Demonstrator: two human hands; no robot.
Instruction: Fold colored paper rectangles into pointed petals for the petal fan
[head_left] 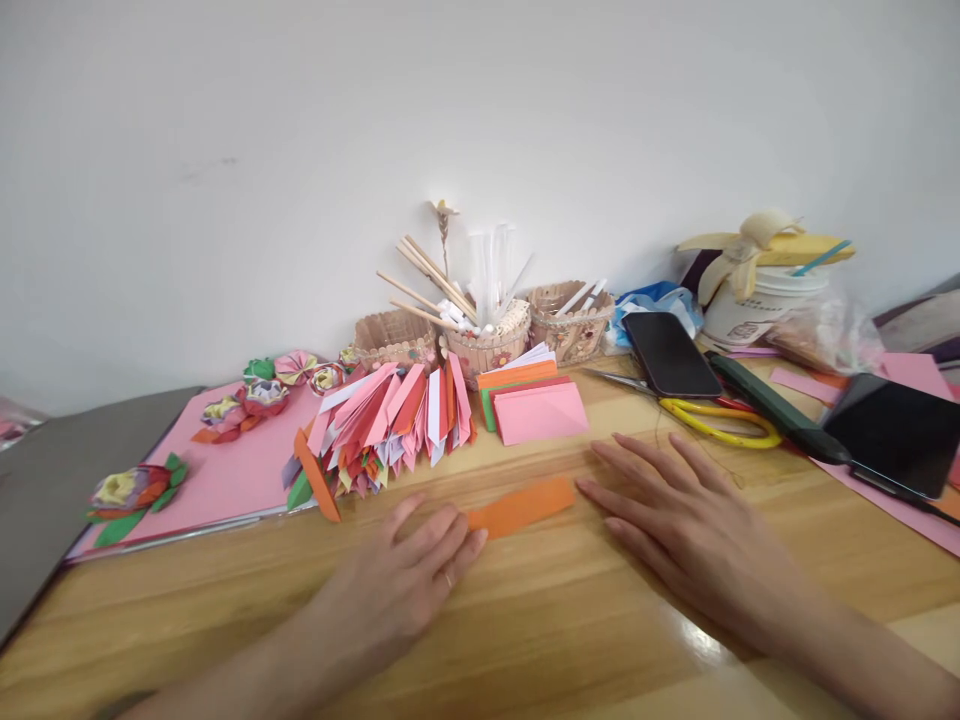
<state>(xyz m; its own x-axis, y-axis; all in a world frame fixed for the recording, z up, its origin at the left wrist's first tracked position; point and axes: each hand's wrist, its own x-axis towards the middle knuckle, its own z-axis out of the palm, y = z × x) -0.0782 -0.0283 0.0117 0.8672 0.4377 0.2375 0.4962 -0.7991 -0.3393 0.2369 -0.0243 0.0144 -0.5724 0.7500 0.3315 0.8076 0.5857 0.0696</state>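
An orange paper strip [525, 507] lies on the wooden table [540, 620] between my hands. My left hand [420, 565] rests at the strip's left end, fingertips touching or just over it, with the fingers bent and a ring on one. Flat on the table, my right hand [675, 515] has its fingers spread, one fingertip close to the strip's right end; nothing is in it. Beyond the strip stand folded pink cards [541, 413] with orange and green ones behind. A row of folded coloured papers [397, 420] fans out to their left.
Woven baskets [487, 355] with sticks and white tubes stand by the wall. Paper flowers [259, 395] sit on a pink sheet [202, 470] at left. At right are yellow-handled scissors [720, 425], a black phone [671, 355], a green cutter [780, 405] and a tub [761, 305] with a banana peel.
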